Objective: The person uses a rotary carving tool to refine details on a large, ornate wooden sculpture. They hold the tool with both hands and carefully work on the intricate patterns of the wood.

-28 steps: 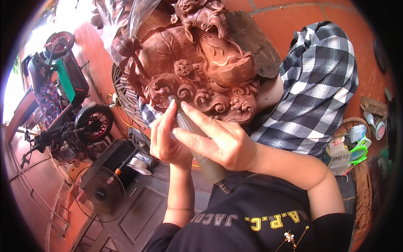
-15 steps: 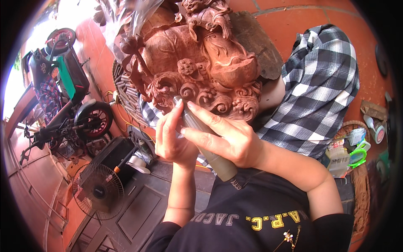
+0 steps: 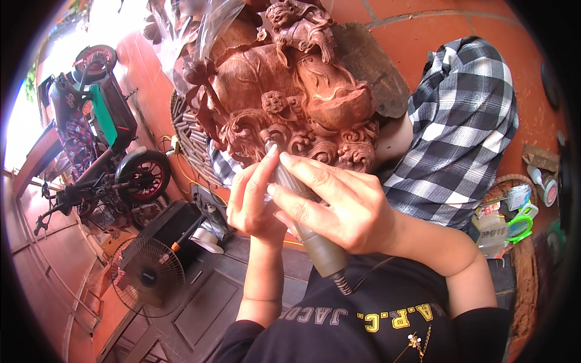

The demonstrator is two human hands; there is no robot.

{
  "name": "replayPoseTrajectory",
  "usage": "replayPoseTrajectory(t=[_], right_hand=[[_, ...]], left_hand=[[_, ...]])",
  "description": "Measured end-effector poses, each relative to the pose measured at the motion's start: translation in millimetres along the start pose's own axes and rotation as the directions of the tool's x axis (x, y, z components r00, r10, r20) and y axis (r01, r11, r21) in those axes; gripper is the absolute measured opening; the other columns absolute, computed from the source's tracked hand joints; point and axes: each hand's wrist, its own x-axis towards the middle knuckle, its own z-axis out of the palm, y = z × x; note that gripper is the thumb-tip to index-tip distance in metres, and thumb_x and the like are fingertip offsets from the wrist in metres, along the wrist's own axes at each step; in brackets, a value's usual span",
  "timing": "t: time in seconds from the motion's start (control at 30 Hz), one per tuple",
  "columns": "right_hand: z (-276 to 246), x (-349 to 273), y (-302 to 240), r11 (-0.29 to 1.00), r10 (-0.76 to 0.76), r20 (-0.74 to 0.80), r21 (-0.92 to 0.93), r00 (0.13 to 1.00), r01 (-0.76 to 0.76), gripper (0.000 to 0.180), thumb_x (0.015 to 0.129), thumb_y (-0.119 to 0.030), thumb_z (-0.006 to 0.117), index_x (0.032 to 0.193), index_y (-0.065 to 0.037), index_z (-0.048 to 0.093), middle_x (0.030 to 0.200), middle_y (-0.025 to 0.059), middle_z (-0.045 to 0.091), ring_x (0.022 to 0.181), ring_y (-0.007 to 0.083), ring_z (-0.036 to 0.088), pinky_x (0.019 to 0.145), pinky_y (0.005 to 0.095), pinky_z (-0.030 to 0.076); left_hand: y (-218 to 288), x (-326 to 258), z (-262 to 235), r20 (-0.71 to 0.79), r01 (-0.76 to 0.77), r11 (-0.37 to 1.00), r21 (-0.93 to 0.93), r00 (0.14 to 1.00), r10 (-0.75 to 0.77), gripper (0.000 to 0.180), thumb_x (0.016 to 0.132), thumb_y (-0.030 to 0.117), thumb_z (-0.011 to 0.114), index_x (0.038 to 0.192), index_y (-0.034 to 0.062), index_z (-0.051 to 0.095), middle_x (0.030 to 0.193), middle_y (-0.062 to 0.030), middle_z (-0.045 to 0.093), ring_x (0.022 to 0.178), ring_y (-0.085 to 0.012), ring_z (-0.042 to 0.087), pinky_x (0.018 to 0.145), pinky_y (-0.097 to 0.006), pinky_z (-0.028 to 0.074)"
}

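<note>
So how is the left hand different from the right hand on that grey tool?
The right hand wraps around the body of the grey rotary tool, gripping it like a pen; the left hand only steadies it, one finger stretched up beside the tip. The right hand lies across the tool, while the left hand stands more upright. Both are bare and close to the reddish-brown wood carving.

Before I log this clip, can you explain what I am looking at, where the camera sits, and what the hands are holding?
The camera is worn on a person's head and looks down through a fisheye lens, so edges bend. There is no robot, only two bare hands. The right hand grips a grey pen-shaped power tool with a cord at its back end. The left hand steadies the tool near its tip. The tip meets a reddish wooden carving resting against a checkered cloth. A fan and a scooter stand to the left.
</note>
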Motion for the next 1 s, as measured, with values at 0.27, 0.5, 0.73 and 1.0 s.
replayPoseTrajectory(t=[0.27,0.5,0.73,1.0], right_hand=[[-1.1,-3.5,1.2,0.999,0.018,0.003,0.052,1.0,-0.018,0.029,0.083,-0.011,0.064,0.109,0.001,0.068,0.117,0.0291,0.064,0.105,0.0363,0.07,0.08,0.0354,0.062],[-2.3,10.0,7.0,0.992,0.002,-0.002,0.123,1.0,-0.002,0.031,0.08,-0.01,0.068,0.11,-0.001,0.07,0.121,0.0292,0.063,0.107,0.0372,0.069,0.082,0.0371,0.062],[-1.9,7.9,8.4,0.994,0.006,-0.011,0.107,1.0,-0.005,0.026,0.082,-0.012,0.065,0.106,-0.002,0.067,0.119,0.0293,0.063,0.107,0.0364,0.069,0.078,0.0349,0.063],[-8.3,1.8,17.3,0.97,0.056,0.015,0.235,0.998,-0.058,0.03,0.084,-0.012,0.064,0.112,-0.003,0.069,0.119,0.0298,0.064,0.101,0.0359,0.071,0.08,0.0374,0.062]], left_hand=[[-2.0,8.4,-14.3,0.067,-0.06,0.985,0.163,0.997,0.049,0.037,0.061,0.012,0.076,0.097,0.0119,0.08,0.088,-0.0028,0.056,0.099,-0.0248,0.061,0.095,-0.036,0.048],[-4.4,20.9,-3.1,-0.05,0.022,0.998,0.053,0.999,-0.02,0.028,0.069,0.012,0.081,0.096,0.0132,0.08,0.107,-0.0056,0.05,0.117,-0.0313,0.056,0.096,-0.043,0.05],[4.5,19.7,-7.1,0.044,0.117,0.993,-0.008,0.992,-0.117,0.031,0.073,0.008,0.082,0.104,0.0092,0.078,0.111,-0.0095,0.046,0.119,-0.0364,0.057,0.097,-0.047,0.053],[11.2,23.1,-3.3,0.041,0.061,0.998,-0.02,0.997,-0.06,0.024,0.074,0.01,0.079,0.097,0.0036,0.076,0.108,-0.0093,0.05,0.115,-0.0354,0.061,0.099,-0.046,0.052]])
